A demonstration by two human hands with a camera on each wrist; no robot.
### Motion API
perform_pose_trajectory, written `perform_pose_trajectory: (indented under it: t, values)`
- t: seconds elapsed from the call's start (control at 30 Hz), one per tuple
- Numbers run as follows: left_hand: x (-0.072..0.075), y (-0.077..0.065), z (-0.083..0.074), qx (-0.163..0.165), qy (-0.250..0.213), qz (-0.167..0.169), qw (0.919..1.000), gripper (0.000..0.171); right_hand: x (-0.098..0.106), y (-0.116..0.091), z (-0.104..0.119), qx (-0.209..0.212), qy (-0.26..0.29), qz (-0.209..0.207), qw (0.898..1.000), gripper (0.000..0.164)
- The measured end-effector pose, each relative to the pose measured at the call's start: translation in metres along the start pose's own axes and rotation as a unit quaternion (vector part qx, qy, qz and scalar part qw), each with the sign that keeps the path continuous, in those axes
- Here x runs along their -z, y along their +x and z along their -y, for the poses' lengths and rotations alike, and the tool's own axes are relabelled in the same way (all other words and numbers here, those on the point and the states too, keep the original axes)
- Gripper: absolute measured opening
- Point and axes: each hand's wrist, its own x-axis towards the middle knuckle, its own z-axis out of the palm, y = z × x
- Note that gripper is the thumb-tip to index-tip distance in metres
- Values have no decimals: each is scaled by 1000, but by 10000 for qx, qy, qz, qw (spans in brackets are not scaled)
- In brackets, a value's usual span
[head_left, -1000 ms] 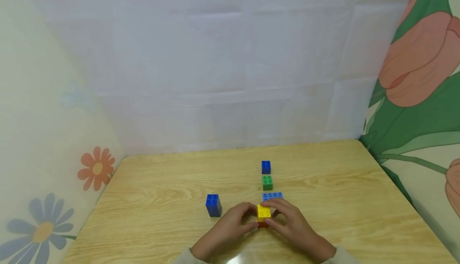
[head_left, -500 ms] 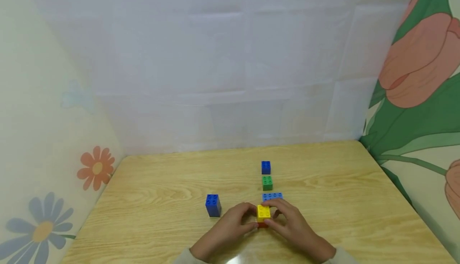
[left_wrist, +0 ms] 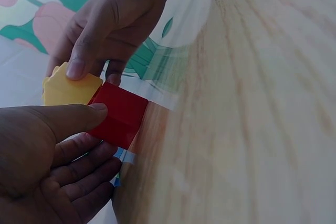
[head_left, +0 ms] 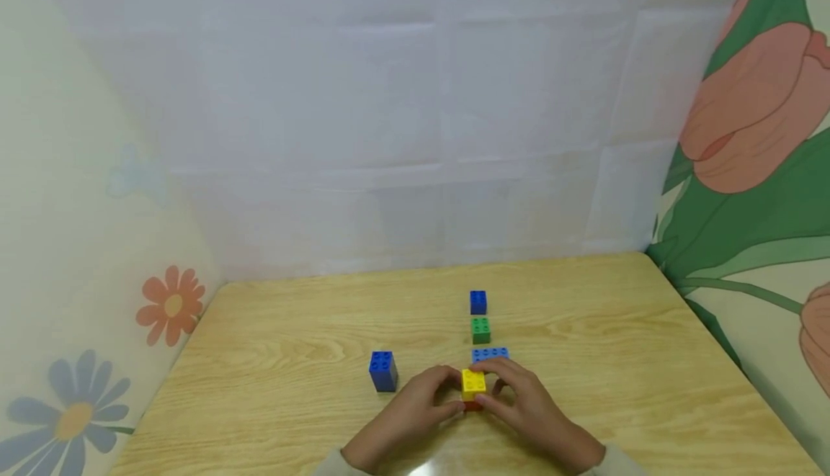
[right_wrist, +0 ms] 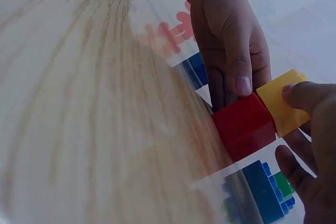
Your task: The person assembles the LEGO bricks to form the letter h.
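Note:
In the head view a yellow toy brick (head_left: 473, 384) sits on top of a red toy brick (head_left: 473, 405), which stands on the table. My left hand (head_left: 421, 404) holds the red brick (left_wrist: 121, 116), its thumb on the near side close to the seam between the two bricks. With thumb and fingers my right hand (head_left: 527, 402) pinches the yellow brick (right_wrist: 283, 103) from the other side. Both wrist views show the yellow brick flush against the red one. Fingers hide part of each brick's far side.
Just behind the right hand lies a light blue brick (head_left: 491, 354), partly covered by the fingers. Farther back are a green brick (head_left: 480, 330) and a dark blue brick (head_left: 478, 302). A tall dark blue stack (head_left: 383, 371) stands left of the left hand on the wooden table (head_left: 292, 332).

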Motion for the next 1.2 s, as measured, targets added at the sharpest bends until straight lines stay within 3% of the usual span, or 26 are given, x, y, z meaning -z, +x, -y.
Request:
perform_pose_trajectory:
  t: [0.33, 0.7, 1.2]
  values:
    - [-1, 0, 4, 174, -99, 86, 9998, 31, 0, 1, 2, -47, -115, 67, 9999, 37]
    - [-1, 0, 4, 102, -51, 64, 9999, 31, 0, 2, 2, 54, -136, 39, 9999, 36]
    - [-1, 0, 1, 219, -59, 86, 9997, 34, 3, 4, 3, -553, 64, 247, 9981, 39]
